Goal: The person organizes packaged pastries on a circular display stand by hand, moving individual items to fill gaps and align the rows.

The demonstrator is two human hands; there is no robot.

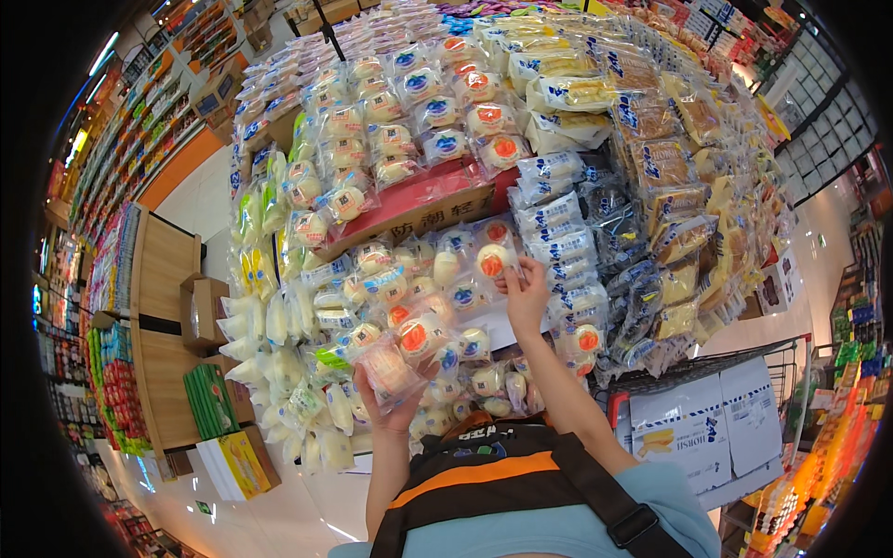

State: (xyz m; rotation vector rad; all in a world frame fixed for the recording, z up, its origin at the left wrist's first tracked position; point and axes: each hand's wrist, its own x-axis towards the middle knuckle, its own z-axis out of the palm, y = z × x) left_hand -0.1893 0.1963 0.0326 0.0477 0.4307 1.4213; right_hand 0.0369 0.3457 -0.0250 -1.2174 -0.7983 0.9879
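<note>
My left hand (392, 411) holds packaged round buns in clear film near the front of the display. Of these, the lower bun pack (387, 370) lies against my palm, and another pack with an orange-red print (418, 336) sits just above it. Farther forward, the fingers of my right hand (524, 289) pinch the edge of a wrapped bun with an orange-red print (492, 261). Under and around both hands lie loose wrapped buns, some with blue prints (466, 296). A white surface (492, 324) shows between them.
A red-topped cardboard box (418, 209) lies across the display, with rows of buns (391, 139) behind. White sachet-like packs (558, 223) and wrapped bread (663, 164) fill the right. A shopping cart (802, 390) holding a white carton (680, 439) stands at my right; cartons (241, 464) sit left.
</note>
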